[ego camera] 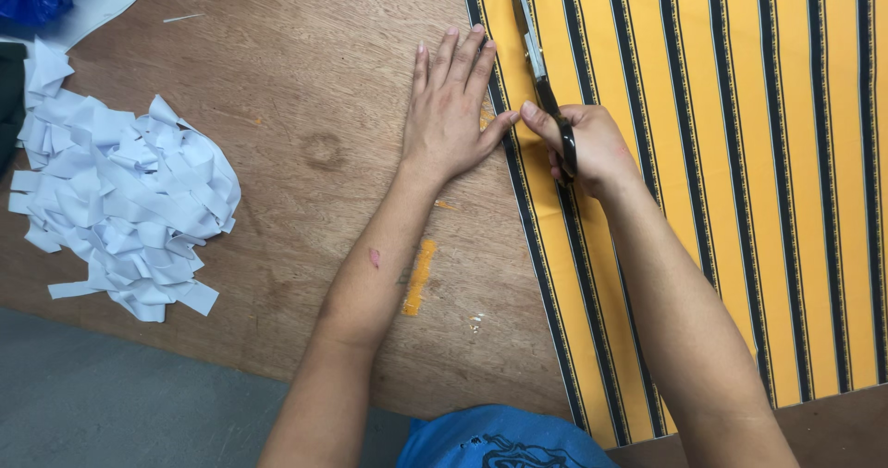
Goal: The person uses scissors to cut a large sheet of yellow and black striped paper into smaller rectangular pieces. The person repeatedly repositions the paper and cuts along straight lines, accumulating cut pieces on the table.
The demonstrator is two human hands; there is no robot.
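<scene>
Item: yellow black-striped fabric (740, 181). Step, likely: cutting its left edge. My right hand (592, 149) gripped black-handled scissors (546, 89); my left hand (453, 107) lay open, flat beside. Next needed steady blades along the stripe.

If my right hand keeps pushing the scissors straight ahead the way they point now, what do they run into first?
Only more of the yellow and black striped fabric. The scissors in the right hand point up along a yellow band near its left edge, and nothing else lies in that line up to the picture's top edge.
</scene>
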